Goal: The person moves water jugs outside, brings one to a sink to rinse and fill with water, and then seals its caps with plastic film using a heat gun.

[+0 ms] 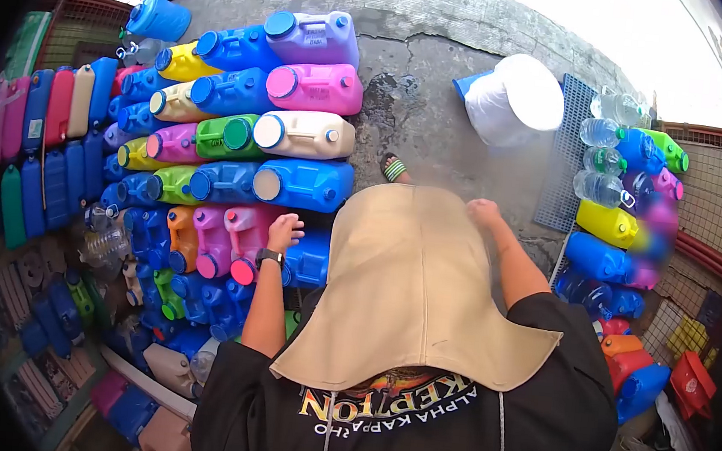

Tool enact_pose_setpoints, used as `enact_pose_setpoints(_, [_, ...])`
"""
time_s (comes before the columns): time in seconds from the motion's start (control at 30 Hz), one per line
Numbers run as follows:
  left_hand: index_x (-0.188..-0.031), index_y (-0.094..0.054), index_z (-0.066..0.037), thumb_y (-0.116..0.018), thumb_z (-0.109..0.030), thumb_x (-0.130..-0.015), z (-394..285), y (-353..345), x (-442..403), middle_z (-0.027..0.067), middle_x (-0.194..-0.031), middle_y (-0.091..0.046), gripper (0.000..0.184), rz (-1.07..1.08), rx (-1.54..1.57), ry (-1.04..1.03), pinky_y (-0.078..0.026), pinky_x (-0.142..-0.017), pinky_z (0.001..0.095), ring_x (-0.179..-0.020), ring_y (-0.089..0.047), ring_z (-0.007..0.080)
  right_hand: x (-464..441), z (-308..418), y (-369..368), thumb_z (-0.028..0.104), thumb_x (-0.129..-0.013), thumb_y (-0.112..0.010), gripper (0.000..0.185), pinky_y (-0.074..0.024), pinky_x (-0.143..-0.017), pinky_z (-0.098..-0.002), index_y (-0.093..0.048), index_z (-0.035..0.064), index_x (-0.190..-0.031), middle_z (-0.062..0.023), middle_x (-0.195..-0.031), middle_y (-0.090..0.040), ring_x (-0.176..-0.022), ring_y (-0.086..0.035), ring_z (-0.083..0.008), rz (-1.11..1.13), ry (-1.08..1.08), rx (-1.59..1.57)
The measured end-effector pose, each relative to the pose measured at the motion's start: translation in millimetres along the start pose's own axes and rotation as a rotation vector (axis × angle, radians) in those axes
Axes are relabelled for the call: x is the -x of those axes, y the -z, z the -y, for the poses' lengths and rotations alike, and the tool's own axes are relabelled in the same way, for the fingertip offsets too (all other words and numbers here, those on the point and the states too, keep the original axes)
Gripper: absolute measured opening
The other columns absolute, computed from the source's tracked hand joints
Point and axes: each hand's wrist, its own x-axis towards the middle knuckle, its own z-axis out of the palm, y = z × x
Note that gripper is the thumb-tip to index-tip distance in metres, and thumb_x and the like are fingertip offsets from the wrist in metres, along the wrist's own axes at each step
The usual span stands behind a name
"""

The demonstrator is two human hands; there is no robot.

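My left hand, with a dark watch on its wrist, is raised with its fingers partly spread. It holds nothing that I can see, and it is close above a pink jug and a blue jug; contact cannot be made out. My right hand is over the concrete at the edge of a tan cloth. Its fingers look curled in, with nothing showing in them. The tan cloth hangs in front of my black shirt and covers much of the middle.
Rows of coloured jugs stand closely packed on the left. Ahead is a large white container on concrete. To the right are a blue grating, clear bottles and more jugs. A sandalled foot shows ahead.
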Motion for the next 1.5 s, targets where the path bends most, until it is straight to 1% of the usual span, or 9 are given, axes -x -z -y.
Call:
enact_pose_setpoints(0.17, [-0.106, -0.056, -0.007, -0.052, -0.023, -0.091, -197.2, 10.3, 2.1, 0.0037, -0.091, -0.064, 0.022, -0.005, 0.085, -0.412, -0.045, -0.057, 0.0200, -0.068, -0.058, 0.0083, -91.1, 116.7, 61.4, 0.019, -0.082, -0.060, 0.021, -0.0391, -0.045, -0.0214, -0.060, 0.0079, -0.100, 0.0000, -0.072, -0.056, -0.056, -0.051, -0.0093, 0.075, -0.080, -0.386])
enact_pose_setpoints(0.3, [-0.108, -0.056, -0.008, -0.051, -0.022, -0.092, -220.6, 16.9, 6.3, 0.0048, -0.096, -0.064, 0.022, -0.119, 0.165, -0.373, -0.046, -0.059, 0.0199, -0.069, -0.059, 0.0083, -160.6, 197.0, 51.3, 0.018, -0.081, -0.062, 0.024, -0.0400, -0.045, -0.0241, -0.058, 0.0082, -0.102, -0.0004, -0.072, -0.057, -0.057, -0.051, -0.0098, 0.270, -0.040, -0.450])
enact_pose_setpoints(0.43, [-0.109, -0.053, -0.009, -0.055, -0.030, -0.088, -109.5, 10.3, 6.5, 0.0038, -0.091, -0.063, 0.030, -0.290, 0.291, 0.124, -0.045, -0.052, 0.0208, -0.066, -0.060, 0.0100, -239.7, 258.5, -10.8, 0.025, -0.077, -0.064, 0.025, -0.0494, -0.060, -0.0307, -0.064, 0.0127, -0.099, -0.0049, -0.079, -0.065, -0.067, -0.061, -0.0167, 0.324, 0.218, 0.255])
enact_pose_setpoints(0.5, [-0.107, -0.053, -0.012, -0.054, -0.029, -0.087, -31.4, -8.1, 37.1, 0.0030, -0.086, -0.062, 0.026, -0.343, 0.403, 0.425, -0.043, -0.045, 0.0231, -0.059, -0.059, 0.0120, -234.3, 329.7, -32.5, 0.031, -0.077, -0.063, 0.023, -0.0494, -0.058, -0.0326, -0.067, 0.0147, -0.093, -0.0057, -0.077, -0.064, -0.063, -0.061, -0.0185, 0.315, 0.121, 0.243])
enact_pose_setpoints(0.57, [-0.110, -0.054, -0.014, -0.054, -0.031, -0.087, 40.3, -39.8, 85.0, 0.0048, -0.088, -0.064, 0.029, -0.391, 0.457, 0.801, -0.046, -0.047, 0.0275, -0.060, -0.060, 0.0144, -254.9, 392.1, -49.0, 0.025, -0.075, -0.063, 0.022, -0.0473, -0.084, -0.0349, -0.069, 0.0093, -0.089, -0.0109, -0.098, -0.066, -0.094, -0.062, -0.0249, 0.314, 0.375, 0.391])
enact_pose_setpoints(0.63, [-0.109, -0.054, -0.013, -0.054, -0.030, -0.087, 28.2, -82.6, 124.0, 0.0053, -0.089, -0.064, 0.027, -0.306, 0.477, 1.071, -0.047, -0.050, 0.0280, -0.063, -0.060, 0.0150, -319.1, 420.0, -79.5, 0.026, -0.075, -0.062, 0.024, -0.0476, -0.082, -0.0356, -0.068, 0.0097, -0.091, -0.0119, -0.097, -0.066, -0.093, -0.063, -0.0256, 0.189, 0.587, 0.384])
enact_pose_setpoints(0.9, [-0.103, -0.058, -0.011, -0.053, -0.026, -0.088, -122.2, -155.7, 28.9, 0.0072, -0.093, -0.065, 0.021, -0.121, 0.526, 0.980, -0.050, -0.062, 0.0304, -0.072, -0.062, 0.0172, -404.4, 637.9, -129.5, 0.025, -0.076, -0.056, 0.030, -0.0474, -0.081, -0.0386, -0.064, 0.0097, -0.101, -0.0130, -0.099, -0.064, -0.092, -0.060, -0.0304, 0.064, 0.852, 0.493])
enact_pose_setpoints(1.17, [-0.109, -0.055, -0.008, -0.052, -0.027, -0.090, -168.0, -115.3, -105.4, 0.0043, -0.096, -0.064, 0.028, -0.295, 0.685, 0.336, -0.046, -0.063, 0.0221, -0.071, -0.059, 0.0090, -371.5, 613.8, -204.9, 0.024, -0.079, -0.055, 0.028, -0.0486, -0.076, -0.0403, -0.063, 0.0071, -0.100, -0.0147, -0.092, -0.064, -0.084, -0.062, -0.0314, 0.412, 1.036, 0.679])
enact_pose_setpoints(1.5, [-0.096, -0.061, -0.007, -0.060, -0.016, -0.083, -19.4, -141.5, -116.0, 0.0001, -0.083, -0.063, 0.015, -0.438, 0.976, 0.313, -0.045, -0.058, 0.0205, -0.067, -0.058, 0.0084, -320.3, 468.0, -256.5, 0.024, -0.079, -0.060, 0.028, -0.0489, -0.073, -0.0385, -0.063, 0.0057, -0.099, -0.0154, -0.088, -0.066, -0.080, -0.064, -0.0292, 0.398, 1.147, 0.887])
